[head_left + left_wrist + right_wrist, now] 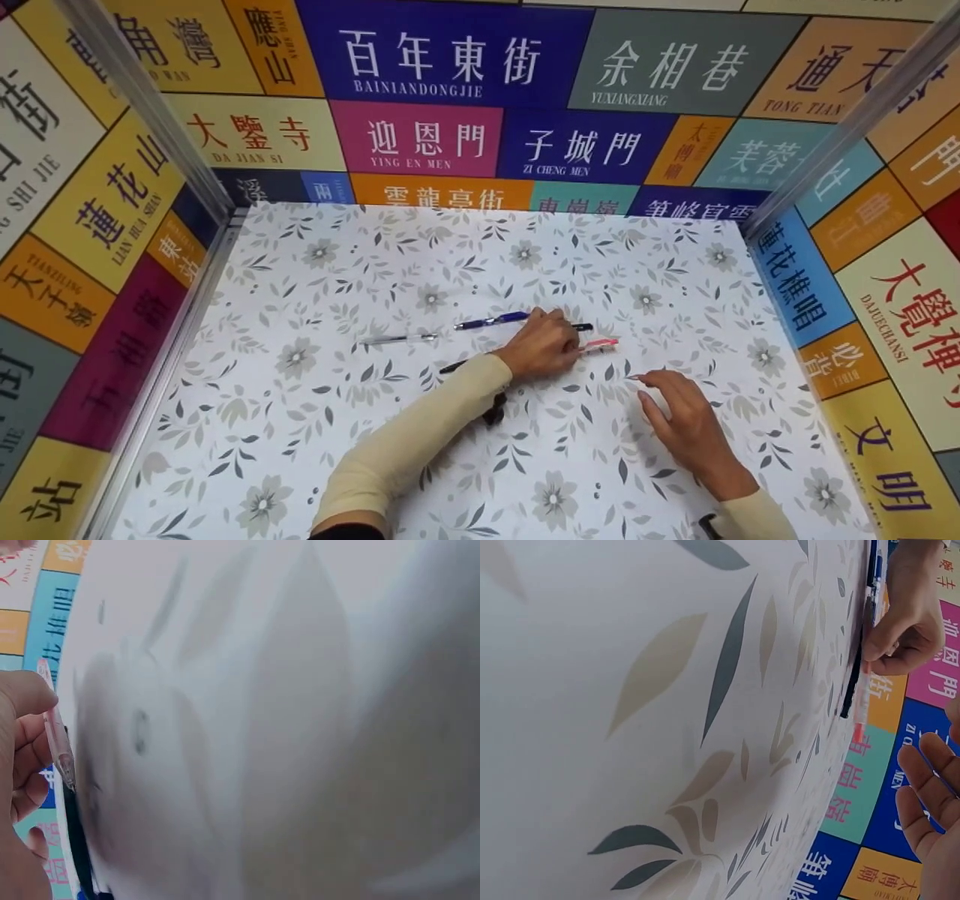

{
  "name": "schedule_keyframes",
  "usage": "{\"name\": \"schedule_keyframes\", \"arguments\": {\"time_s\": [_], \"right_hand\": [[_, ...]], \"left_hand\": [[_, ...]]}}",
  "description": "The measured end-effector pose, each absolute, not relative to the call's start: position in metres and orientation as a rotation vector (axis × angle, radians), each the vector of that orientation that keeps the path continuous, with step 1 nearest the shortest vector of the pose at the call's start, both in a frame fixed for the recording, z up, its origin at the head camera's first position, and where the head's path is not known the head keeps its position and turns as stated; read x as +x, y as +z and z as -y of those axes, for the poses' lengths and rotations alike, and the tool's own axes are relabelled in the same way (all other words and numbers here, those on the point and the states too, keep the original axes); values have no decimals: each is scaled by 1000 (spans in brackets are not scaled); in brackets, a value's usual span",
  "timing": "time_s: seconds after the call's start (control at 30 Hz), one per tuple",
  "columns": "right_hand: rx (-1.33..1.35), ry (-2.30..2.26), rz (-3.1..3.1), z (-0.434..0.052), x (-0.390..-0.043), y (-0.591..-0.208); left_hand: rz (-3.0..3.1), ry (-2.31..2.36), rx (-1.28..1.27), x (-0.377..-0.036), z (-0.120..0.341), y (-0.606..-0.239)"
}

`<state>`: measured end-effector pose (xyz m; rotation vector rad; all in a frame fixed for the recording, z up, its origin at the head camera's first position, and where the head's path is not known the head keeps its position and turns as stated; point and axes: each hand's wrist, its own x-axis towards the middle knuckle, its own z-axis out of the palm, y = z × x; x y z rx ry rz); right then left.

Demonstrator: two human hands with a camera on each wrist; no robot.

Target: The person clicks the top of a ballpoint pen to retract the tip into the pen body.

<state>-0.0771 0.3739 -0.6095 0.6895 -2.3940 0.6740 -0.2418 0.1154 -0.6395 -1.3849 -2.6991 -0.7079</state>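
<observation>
Here the left hand (pixel 541 345) grips a pink pen (pixel 600 344).

I count four pens on my table: one blue pen (pixel 491 322) at about twelve o'clock from my left hand (pixel 541 345), one clear pen (pixel 397 339) farther out at nine o'clock, one black pen (pixel 453 367) running under that hand, and one pink-tipped pen (pixel 600 344) pinched in it at three o'clock. Two hands are in view, the left and my right hand (pixel 686 427) at five o'clock from it. That makes four pens and two hands, by my count.
</observation>
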Motion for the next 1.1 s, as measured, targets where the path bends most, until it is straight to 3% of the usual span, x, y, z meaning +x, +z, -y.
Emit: {"name": "schedule_keyframes", "arguments": {"time_s": [0.63, 1.1], "right_hand": [[604, 899, 2391, -359, -77, -598], [506, 1134, 2287, -323, -76, -564]], "left_hand": [[2524, -1674, -1344, -199, -103, -604], [2510, -1990, -1261, -169, -87, -583]]}}
